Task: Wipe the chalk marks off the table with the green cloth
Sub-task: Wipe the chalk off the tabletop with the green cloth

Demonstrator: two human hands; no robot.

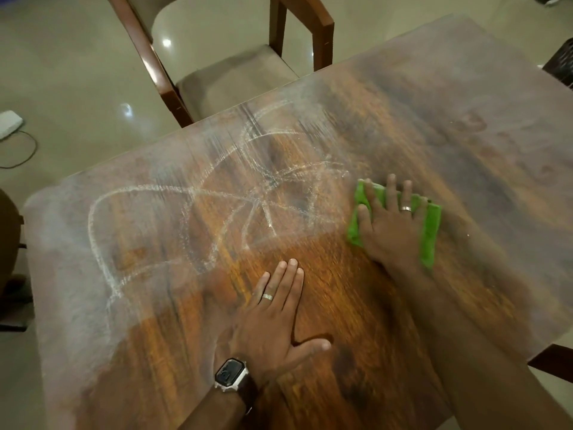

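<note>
Right hand (391, 225) flat on green cloth (431, 226), left hand (273, 321) spread flat on table (465, 125), chalk marks (198, 206) between, chair (229, 79) behind.

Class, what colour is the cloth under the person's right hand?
Bright green: the cloth, seen in the head view.

wooden table (356, 305) — chalk marks (198, 206) smeared left | green cloth (431, 225) right | both hands flat

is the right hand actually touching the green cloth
Touching. The head view shows the right hand lying flat with spread fingers on top of the bright green cloth, pressing it onto the brown wooden table.
</note>
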